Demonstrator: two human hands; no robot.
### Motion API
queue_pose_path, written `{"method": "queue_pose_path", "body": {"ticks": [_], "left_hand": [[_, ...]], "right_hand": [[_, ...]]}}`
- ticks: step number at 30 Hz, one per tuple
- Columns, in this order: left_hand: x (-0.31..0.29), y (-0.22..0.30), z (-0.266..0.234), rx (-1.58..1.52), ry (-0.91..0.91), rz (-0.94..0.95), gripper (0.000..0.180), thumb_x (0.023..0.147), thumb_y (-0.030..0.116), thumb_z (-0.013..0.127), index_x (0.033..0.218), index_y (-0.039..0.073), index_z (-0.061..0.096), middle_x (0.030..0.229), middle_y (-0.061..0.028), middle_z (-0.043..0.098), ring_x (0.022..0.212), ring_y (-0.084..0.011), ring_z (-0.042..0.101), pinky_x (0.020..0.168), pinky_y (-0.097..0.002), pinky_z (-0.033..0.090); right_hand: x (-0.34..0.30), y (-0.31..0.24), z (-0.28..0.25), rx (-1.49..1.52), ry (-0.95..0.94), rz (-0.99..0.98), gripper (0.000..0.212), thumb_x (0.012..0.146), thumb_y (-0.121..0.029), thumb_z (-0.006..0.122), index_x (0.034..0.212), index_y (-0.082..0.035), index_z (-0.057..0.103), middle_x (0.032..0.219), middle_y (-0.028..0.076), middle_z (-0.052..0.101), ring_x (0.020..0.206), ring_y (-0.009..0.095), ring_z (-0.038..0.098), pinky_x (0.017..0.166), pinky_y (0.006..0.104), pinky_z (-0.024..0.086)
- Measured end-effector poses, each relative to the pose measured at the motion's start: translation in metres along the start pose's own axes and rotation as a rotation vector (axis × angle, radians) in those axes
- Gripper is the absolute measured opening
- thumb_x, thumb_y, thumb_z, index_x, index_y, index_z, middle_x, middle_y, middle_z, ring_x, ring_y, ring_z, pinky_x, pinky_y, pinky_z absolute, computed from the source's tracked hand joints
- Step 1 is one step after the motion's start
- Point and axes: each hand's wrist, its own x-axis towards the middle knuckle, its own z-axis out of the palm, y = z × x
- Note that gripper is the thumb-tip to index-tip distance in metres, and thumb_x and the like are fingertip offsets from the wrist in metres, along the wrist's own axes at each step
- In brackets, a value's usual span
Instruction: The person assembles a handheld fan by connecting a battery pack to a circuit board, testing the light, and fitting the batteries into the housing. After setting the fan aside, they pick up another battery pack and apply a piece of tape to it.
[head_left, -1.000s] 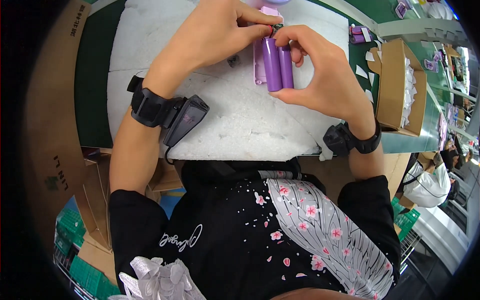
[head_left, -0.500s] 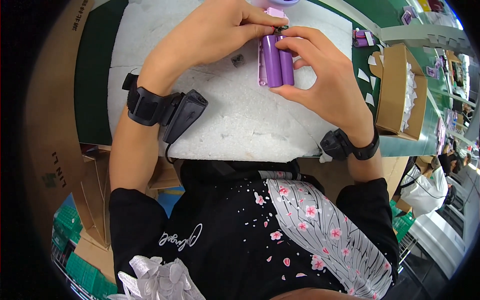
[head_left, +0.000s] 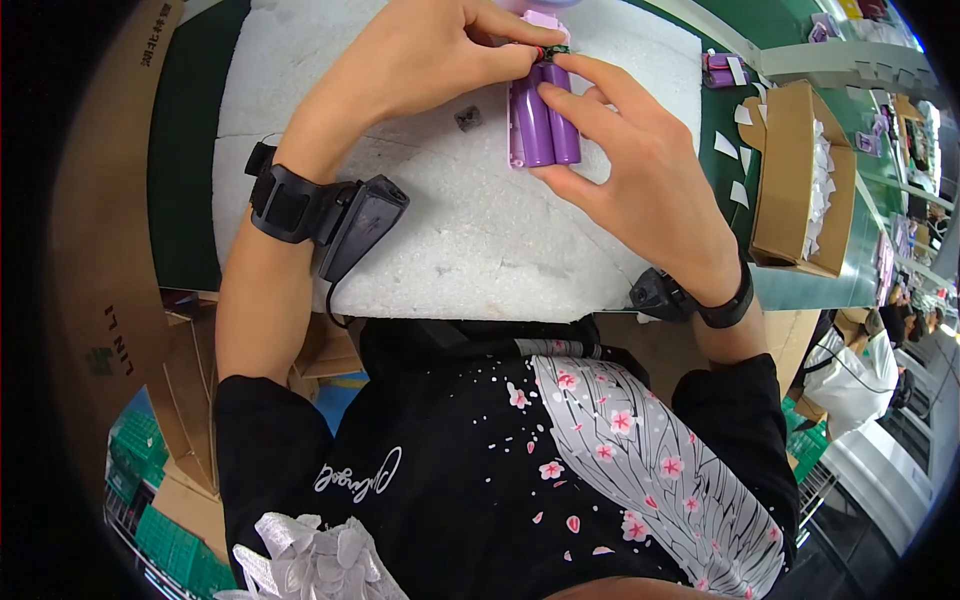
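Observation:
Two purple cylindrical battery cells (head_left: 537, 125) lie side by side in a light pink plastic casing (head_left: 516, 148) on a white foam sheet. A small green circuit board (head_left: 557, 50), with a bit of red wire beside it, sits at the far end of the cells. My left hand (head_left: 425, 60) is closed, its thumb and index finger pinching about the board at the casing's far end. My right hand (head_left: 645, 155) grips the cells: the thumb is at their near end, other fingertips on top and by the board. What lies under the fingertips is partly hidden.
A small dark metallic piece (head_left: 468, 118) rests on the foam sheet (head_left: 430, 250). On the green table to the right are an open cardboard box (head_left: 795, 190) with white pieces, loose white scraps (head_left: 738, 192) and another purple battery pack (head_left: 722, 70). A large cardboard panel (head_left: 100, 250) stands left.
The casing with its cells has shifted slightly left and away from me, both hands moving with it. My right middle finger has slid a little left over the cells.

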Motion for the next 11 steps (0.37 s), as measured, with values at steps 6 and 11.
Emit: {"method": "queue_pose_path", "body": {"ticks": [6, 11], "left_hand": [[0.003, -0.033, 0.008, 0.151, -0.048, -0.004, 0.030, 0.091, 0.016, 0.064, 0.121, 0.013, 0.068, 0.091, -0.0061, 0.073, 0.071, -0.0044, 0.055, 0.066, -0.0220, 0.047], [0.002, -0.037, 0.011, 0.003, -0.053, 0.057, 0.031, 0.090, 0.018, 0.066, 0.121, 0.015, 0.069, 0.084, -0.0017, 0.070, 0.069, -0.0036, 0.051, 0.063, -0.0198, 0.044]], "right_hand": [[-0.004, 0.000, 0.006, 0.011, 0.030, 0.045, 0.047, 0.068, -0.014, 0.084, 0.110, -0.002, 0.068, 0.126, 0.014, 0.060, 0.087, 0.025, 0.066, 0.074, 0.0313, 0.056], [-0.002, 0.002, 0.006, 0.068, 0.024, 0.097, 0.048, 0.069, -0.017, 0.085, 0.112, -0.004, 0.067, 0.131, 0.017, 0.058, 0.085, 0.024, 0.067, 0.072, 0.0284, 0.056]]}}
